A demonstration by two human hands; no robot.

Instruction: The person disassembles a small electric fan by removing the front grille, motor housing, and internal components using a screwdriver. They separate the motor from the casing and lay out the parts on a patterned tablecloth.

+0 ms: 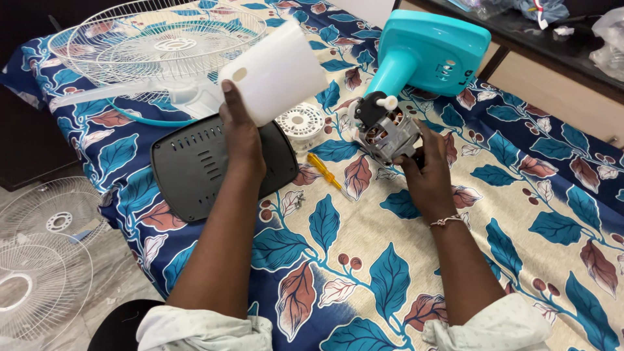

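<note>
Fan parts spread over a bed, both hands busy

Left hand [239, 133] raised above the bed [520, 214], fingers pressed around the lower edge of a white curved plastic cover [276, 71], which tilts up and to the right. Right hand [429, 172] low, fingers wrapped about the near side of a grey metal fan motor with copper windings [383, 133]; the motor sits at the top of a turquoise plastic fan stand [426, 55] lying on its side, base towards the far edge.

Bedding: dark blue and cream sheet with a leaf print. Directly under the left forearm lies a flat black plastic panel with vent slots [201, 166]. Between the two hands, a small white round ribbed cap [300, 122] and, nearer, a yellow-handled screwdriver [325, 172], both lying free, neither touched. Behind the lifted cover, a white wire fan guard [149, 45] with a turquoise rim rests on the far left corner, partly hidden by the cover. More white wire guards [39, 260] lie on the floor at left. Silver bracelet [447, 221] on the right wrist.
</note>
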